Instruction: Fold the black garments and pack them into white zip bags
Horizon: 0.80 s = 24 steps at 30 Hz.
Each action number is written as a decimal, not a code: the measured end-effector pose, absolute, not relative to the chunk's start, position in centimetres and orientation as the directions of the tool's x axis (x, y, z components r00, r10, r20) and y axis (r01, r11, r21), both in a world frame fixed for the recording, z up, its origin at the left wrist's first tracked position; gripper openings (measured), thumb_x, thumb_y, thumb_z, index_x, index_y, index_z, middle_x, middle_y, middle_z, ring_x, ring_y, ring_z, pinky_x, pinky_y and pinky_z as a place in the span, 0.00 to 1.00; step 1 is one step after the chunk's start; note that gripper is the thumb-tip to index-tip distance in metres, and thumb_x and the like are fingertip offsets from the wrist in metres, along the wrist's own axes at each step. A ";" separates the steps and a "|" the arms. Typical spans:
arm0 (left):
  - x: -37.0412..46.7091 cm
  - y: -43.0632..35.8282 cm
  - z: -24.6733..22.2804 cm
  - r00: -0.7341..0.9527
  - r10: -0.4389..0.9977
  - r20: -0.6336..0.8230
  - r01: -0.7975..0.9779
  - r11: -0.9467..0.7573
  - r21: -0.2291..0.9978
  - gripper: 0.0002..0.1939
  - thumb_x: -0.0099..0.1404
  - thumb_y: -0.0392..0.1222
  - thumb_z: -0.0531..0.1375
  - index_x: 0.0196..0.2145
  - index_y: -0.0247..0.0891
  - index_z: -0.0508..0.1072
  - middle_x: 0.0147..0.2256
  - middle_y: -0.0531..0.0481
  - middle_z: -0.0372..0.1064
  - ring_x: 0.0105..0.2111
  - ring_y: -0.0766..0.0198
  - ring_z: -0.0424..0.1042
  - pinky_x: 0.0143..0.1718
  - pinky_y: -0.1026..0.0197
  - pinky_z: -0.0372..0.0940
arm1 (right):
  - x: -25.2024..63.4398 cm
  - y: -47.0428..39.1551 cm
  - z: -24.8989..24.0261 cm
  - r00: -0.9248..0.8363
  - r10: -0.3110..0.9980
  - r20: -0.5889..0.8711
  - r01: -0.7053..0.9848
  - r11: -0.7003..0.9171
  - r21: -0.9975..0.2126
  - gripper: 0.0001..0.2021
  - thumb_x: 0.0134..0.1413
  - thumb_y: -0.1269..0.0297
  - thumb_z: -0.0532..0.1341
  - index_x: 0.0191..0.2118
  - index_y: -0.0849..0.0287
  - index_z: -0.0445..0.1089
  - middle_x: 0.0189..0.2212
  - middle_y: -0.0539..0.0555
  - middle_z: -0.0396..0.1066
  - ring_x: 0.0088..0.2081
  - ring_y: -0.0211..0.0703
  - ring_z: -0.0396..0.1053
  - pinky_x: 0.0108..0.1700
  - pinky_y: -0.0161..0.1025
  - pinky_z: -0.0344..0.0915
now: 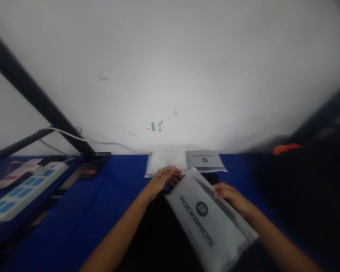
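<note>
1. Grey branded pouch (208,221): you hold it at centre frame, slanted from 11 o'clock down to 5 o'clock, printed side up. It looks flat and sealed; what is inside cannot be read.
2. Your right hand (229,196): at the pouch's 2 o'clock edge, fingers curled over that edge in a grasp.
3. Your left hand (166,177): at the pouch's 11 o'clock corner, fingers stretched flat and loose, touching both the corner and the white packet (166,162) behind it; whether they pinch anything, you cannot tell.
4. Small grey packet (204,160): lies at 12 o'clock, just beside the white packet, against the wall (170,75).
5. Progress, as a judgement: two packets already lie in a row at the back of the blue table (107,200); the pouch in hand is not yet set down.
6. Power strip (22,189): at 9 o'clock, well apart from your hands.
7. Dark heap at 3 o'clock: blurred, not identifiable.
</note>
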<state>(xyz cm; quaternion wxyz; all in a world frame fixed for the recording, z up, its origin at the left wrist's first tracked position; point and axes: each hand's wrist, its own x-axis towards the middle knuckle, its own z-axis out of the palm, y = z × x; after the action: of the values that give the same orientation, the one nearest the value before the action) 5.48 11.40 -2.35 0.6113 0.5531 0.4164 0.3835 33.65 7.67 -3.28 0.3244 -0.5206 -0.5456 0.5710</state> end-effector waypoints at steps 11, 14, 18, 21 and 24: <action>7.1 9.0 -5.8 0.618 0.759 -0.203 0.241 0.063 0.968 0.26 0.65 0.63 0.54 0.29 0.33 0.67 0.24 0.54 0.59 0.23 0.70 0.55 0.25 0.67 0.52 | 28.1 10.1 -4.9 -0.614 0.750 -0.245 0.229 -0.128 -0.965 0.21 0.58 0.43 0.56 0.30 0.60 0.64 0.21 0.46 0.63 0.22 0.34 0.64 0.25 0.32 0.61; 7.5 8.5 -5.8 0.619 0.764 -0.182 0.261 0.018 0.965 0.26 0.67 0.62 0.52 0.27 0.34 0.65 0.24 0.55 0.57 0.24 0.70 0.54 0.24 0.68 0.51 | 27.8 9.9 -5.4 -0.595 0.796 -0.106 0.259 0.065 -0.964 0.21 0.62 0.46 0.54 0.29 0.60 0.64 0.22 0.46 0.62 0.24 0.34 0.62 0.26 0.31 0.60; 6.5 9.0 -4.9 0.519 0.844 -0.138 0.310 -0.036 0.950 0.26 0.66 0.61 0.53 0.23 0.35 0.63 0.23 0.55 0.55 0.23 0.70 0.54 0.23 0.68 0.50 | 28.3 9.7 -4.9 -0.654 0.745 -0.133 0.235 0.032 -0.972 0.21 0.62 0.46 0.54 0.28 0.60 0.64 0.21 0.46 0.62 0.22 0.33 0.62 0.24 0.30 0.59; 4.2 10.1 -4.1 0.426 0.891 -0.154 0.292 0.026 0.956 0.24 0.65 0.61 0.55 0.26 0.34 0.66 0.23 0.54 0.59 0.23 0.69 0.57 0.23 0.68 0.52 | 29.3 9.8 -4.6 -0.712 0.667 -0.217 0.250 -0.048 -0.967 0.21 0.60 0.46 0.56 0.27 0.60 0.63 0.19 0.45 0.62 0.20 0.32 0.63 0.22 0.29 0.60; 1.5 11.4 -4.0 0.306 0.933 -0.188 0.248 0.113 0.962 0.24 0.62 0.61 0.58 0.26 0.35 0.67 0.22 0.55 0.60 0.21 0.70 0.57 0.21 0.69 0.51 | 30.8 10.0 -4.6 -0.777 0.543 -0.318 0.267 -0.173 -0.948 0.21 0.58 0.45 0.58 0.28 0.60 0.64 0.17 0.45 0.64 0.16 0.32 0.64 0.19 0.29 0.61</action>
<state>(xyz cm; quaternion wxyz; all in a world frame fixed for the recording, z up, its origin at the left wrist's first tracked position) 1.49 11.37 -3.96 0.5526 0.5894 0.5010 0.3103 30.80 10.01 -4.64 0.0992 -0.3189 -0.6352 0.6964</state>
